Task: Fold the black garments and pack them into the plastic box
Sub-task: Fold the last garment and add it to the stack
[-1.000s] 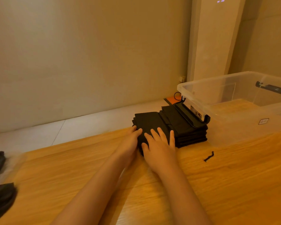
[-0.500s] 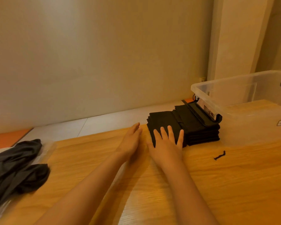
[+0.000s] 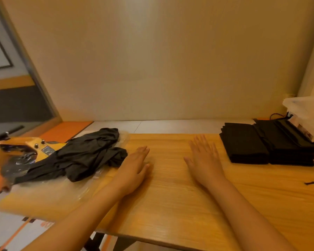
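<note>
Unfolded black garments (image 3: 87, 153) are heaped at the left of the table (image 3: 170, 205). The folded stack (image 3: 268, 144) sits far right against the plastic box (image 3: 304, 109). My left hand (image 3: 134, 165) is just beside the heap and my right hand (image 3: 203, 158) is mid-table, both spread flat and holding nothing. I judge we're between folds. Next I need to grab one garment and spread it centre.

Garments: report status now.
Both open, empty: left hand, right hand. Folded stack beside box, not packed. Loose garments near left hand, unfolded. Nothing in the way.
</note>
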Motion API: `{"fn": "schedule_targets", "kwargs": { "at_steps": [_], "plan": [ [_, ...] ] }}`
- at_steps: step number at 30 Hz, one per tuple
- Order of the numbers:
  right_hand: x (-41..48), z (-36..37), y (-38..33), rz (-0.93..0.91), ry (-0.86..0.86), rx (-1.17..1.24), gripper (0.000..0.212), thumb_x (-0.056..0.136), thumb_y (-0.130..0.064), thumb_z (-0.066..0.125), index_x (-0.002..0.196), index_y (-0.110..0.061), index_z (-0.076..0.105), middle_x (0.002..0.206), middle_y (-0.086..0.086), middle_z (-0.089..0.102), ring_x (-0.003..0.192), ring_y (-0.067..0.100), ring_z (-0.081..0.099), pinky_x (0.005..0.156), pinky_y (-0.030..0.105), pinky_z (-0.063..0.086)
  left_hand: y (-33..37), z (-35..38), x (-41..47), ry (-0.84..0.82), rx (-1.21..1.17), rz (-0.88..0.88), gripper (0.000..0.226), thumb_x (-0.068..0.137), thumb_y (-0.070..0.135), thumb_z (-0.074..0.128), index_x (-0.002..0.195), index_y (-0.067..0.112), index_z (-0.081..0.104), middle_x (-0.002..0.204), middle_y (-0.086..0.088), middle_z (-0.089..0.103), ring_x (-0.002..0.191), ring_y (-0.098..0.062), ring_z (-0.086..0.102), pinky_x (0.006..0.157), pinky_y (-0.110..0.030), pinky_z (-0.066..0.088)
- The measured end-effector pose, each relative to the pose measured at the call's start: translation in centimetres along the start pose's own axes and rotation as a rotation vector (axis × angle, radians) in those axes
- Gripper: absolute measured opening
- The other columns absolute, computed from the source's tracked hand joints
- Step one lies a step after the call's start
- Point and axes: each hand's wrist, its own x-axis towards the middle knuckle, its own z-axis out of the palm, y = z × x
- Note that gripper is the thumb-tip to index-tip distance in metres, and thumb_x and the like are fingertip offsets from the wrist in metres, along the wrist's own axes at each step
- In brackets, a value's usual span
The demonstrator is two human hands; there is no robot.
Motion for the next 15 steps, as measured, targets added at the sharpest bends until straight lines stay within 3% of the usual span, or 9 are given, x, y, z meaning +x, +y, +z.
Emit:
{"fn": "schedule_targets", "kwargs": {
  "at_steps": [6, 11, 15],
  "plan": [
    [-1.0, 2.7, -8.9, -0.247, -0.054, 0.085, 0.061, 0.099, -0.048, 0.021, 0.154, -0.023, 0.010, 0.162, -0.005, 0.004, 0.146, 0.007, -0.010, 0.115, 0.029, -0.010, -5.8, -3.3, -3.0, 0.207, 0.168, 0.009, 0.063, 0.096, 0.030, 0.051, 0.152, 0.022, 0.023, 0.158, 0.007, 0.014, 0.147, -0.009, 0.009, 0.117, -0.026, -0.004],
    [0.8, 4.3, -16.5, -0.301, -0.086, 0.175, 0.060, 0.101, -0.042, 0.037, 0.153, -0.022, 0.015, 0.161, -0.004, 0.013, 0.148, 0.012, 0.004, 0.117, 0.029, -0.001, -12.0, -6.4, -4.3, 0.286, 0.179, -0.117, 0.059, 0.087, 0.032, 0.065, 0.142, 0.021, 0.043, 0.148, 0.001, 0.040, 0.138, -0.018, 0.034, 0.116, -0.038, 0.027],
    [3.3, 5.5, -20.9, -0.276, -0.103, 0.255, 0.057, 0.100, -0.039, 0.043, 0.151, -0.022, 0.025, 0.157, -0.002, 0.025, 0.146, 0.016, 0.017, 0.117, 0.034, 0.014, -15.4, -7.8, -5.1, 0.291, 0.031, -0.227, 0.056, 0.091, 0.042, 0.060, 0.140, 0.020, 0.044, 0.142, 0.002, 0.046, 0.132, -0.018, 0.041, 0.105, -0.036, 0.037]
  ]
}}
